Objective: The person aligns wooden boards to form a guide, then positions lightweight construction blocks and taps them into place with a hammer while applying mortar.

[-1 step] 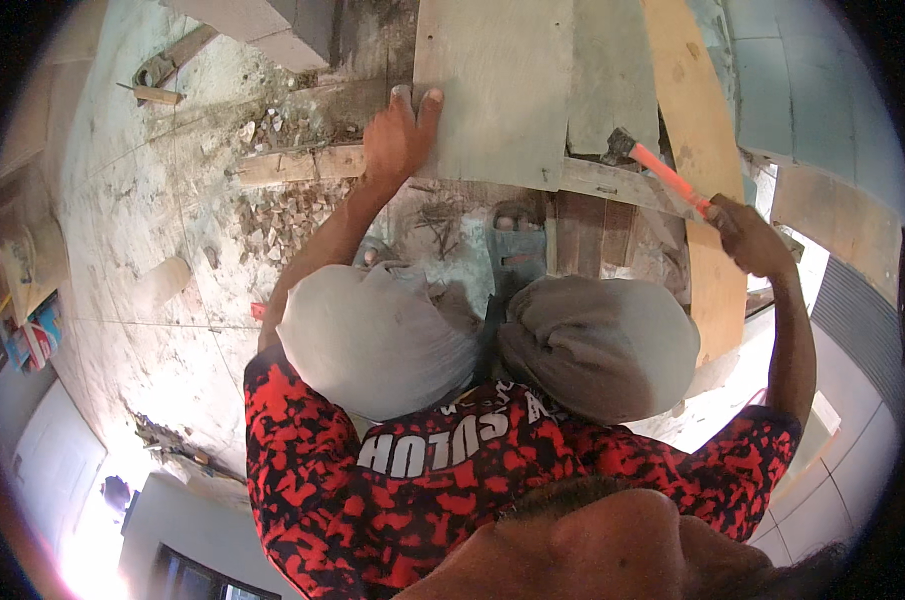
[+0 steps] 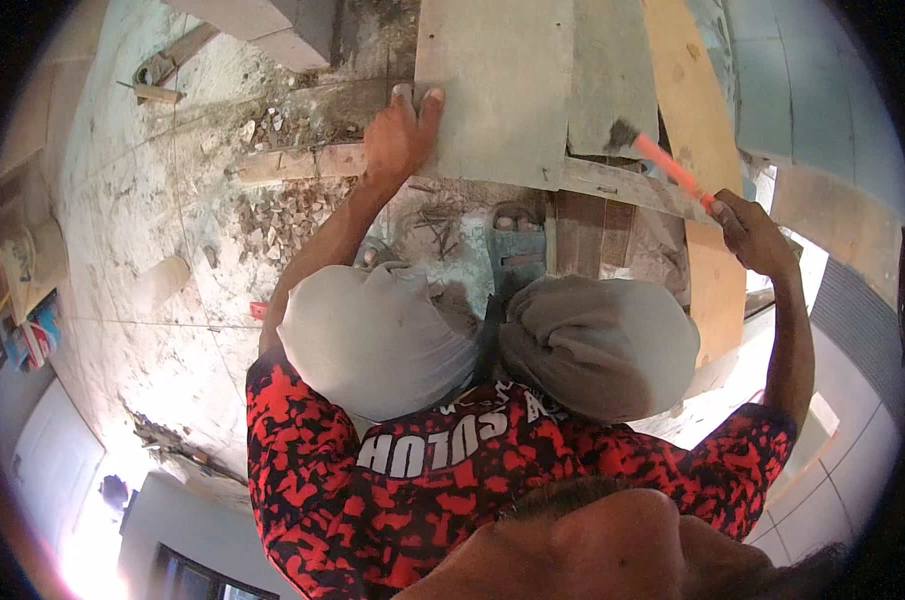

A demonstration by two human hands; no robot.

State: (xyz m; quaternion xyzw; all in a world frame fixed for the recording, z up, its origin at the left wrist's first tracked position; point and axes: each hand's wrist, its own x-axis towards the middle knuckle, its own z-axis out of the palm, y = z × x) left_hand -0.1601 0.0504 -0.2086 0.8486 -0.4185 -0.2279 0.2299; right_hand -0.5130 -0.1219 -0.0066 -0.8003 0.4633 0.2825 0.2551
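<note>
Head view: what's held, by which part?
Right hand holds the hammer by its handle, near the end; left hand is at the pale board, grip unclear.
</note>
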